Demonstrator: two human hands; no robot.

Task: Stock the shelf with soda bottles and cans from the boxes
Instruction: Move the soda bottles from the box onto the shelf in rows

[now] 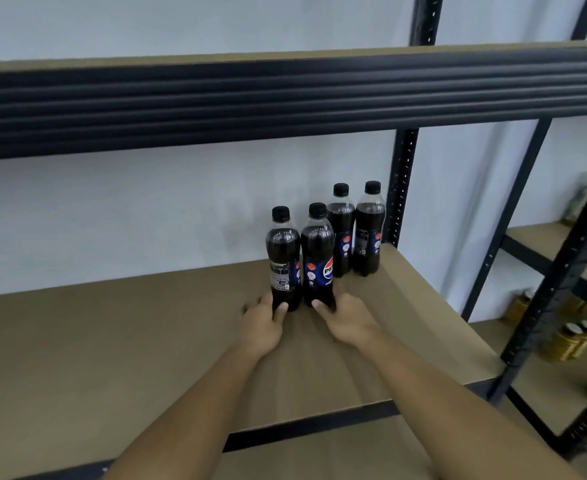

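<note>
Several dark cola bottles with black caps stand upright on the brown shelf board [112,341], near its back right corner. My left hand [262,323] grips the base of the front left bottle [283,258]. My right hand [349,318] grips the base of the front right bottle [317,254], whose blue label faces me. Both of these bottles rest on the board side by side. Two more bottles [341,230] [370,230] stand behind them, close to the wall and the black upright post [401,188].
A black shelf beam [285,102] crosses overhead just above the bottles. At the right, a second rack holds golden jars [570,341] on its lower shelves. The board's left part shows bare brown surface.
</note>
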